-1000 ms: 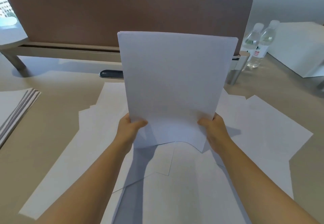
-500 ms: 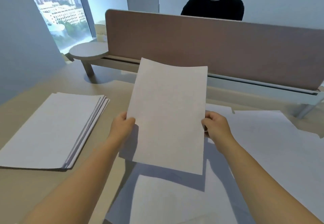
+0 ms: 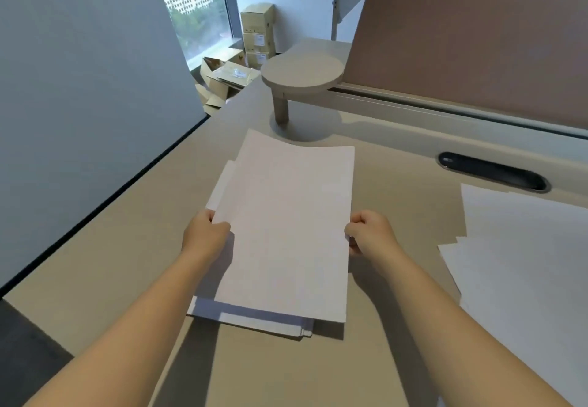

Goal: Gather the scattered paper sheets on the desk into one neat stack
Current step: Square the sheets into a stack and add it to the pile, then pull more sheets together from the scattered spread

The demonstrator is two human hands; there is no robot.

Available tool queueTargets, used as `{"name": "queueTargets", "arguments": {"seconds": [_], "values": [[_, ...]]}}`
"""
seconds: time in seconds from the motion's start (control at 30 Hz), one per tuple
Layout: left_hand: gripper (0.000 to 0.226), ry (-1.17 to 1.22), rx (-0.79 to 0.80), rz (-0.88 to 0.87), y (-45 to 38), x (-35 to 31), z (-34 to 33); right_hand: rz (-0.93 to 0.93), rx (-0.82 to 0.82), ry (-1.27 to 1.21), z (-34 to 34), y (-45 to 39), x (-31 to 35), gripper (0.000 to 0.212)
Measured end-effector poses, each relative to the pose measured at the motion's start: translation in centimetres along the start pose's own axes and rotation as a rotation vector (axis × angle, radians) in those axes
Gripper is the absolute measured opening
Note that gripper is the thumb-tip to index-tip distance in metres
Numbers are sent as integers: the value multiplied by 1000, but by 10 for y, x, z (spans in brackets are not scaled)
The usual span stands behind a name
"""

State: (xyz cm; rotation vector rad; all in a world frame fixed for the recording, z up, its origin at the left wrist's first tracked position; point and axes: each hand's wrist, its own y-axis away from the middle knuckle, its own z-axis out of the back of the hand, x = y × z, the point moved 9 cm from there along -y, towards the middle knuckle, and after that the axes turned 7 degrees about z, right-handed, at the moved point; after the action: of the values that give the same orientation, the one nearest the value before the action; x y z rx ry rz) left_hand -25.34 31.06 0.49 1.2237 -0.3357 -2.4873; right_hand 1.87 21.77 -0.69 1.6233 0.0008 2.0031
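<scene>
On the desk, left half: your two hands and the paper, details below.
Held sheets: white sheets (image 3: 286,225) gripped by both your hands, one on each long edge, hovering low over the stack; far edge curls up slightly, near edge overhangs the stack and casts a shadow on it.
Stack: pile of white paper (image 3: 254,320) flat on the desk right under the held sheets; only its near edge and a sliver of its left side show, offset to the left of what you hold.
Left hand: your left hand (image 3: 205,234) pinches the left edge of the held sheets, thumb on top, fingers curled underneath.
Right hand: your right hand (image 3: 370,234) is clenched round the right edge of the held sheets, knuckles up, thumb against the paper edge.
Loose sheets: more white sheets (image 3: 521,257) spread overlapping on the right side of the desk, well apart from the stack, running out of view at the right edge.
Desk: beige top (image 3: 404,215), dark edge along its left side.
Cable slot: dark oval cutout (image 3: 493,171) in the desk, between the held sheets and the divider, beside the loose sheets' far corner.
Divider: brown-pink partition panel (image 3: 471,43) upright along the far edge of the desk.
Round shelf: small beige disc on a post (image 3: 302,74) at the divider's left end, just past the held sheets.
Boxes: cardboard boxes (image 3: 257,34) stacked on the floor by the window (image 3: 194,2), a few more lying open beside them.
Left wall: plain grey panel (image 3: 82,88) beside the desk.
</scene>
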Motion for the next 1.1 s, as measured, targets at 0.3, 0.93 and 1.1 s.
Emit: {"name": "queueTargets", "arguments": {"seconds": [0.3,0.93,1.1], "values": [[41,-302,-166,20,-24,34,27,-81,51,-77,-56,-15,-22,18],[46,-155,350,-310,210,-52,-227,-33,-384,183,283,120,-136,42],[50,-438,295,-414,239,-47,-275,-164,-469,487,351,149,-191,63]]}}
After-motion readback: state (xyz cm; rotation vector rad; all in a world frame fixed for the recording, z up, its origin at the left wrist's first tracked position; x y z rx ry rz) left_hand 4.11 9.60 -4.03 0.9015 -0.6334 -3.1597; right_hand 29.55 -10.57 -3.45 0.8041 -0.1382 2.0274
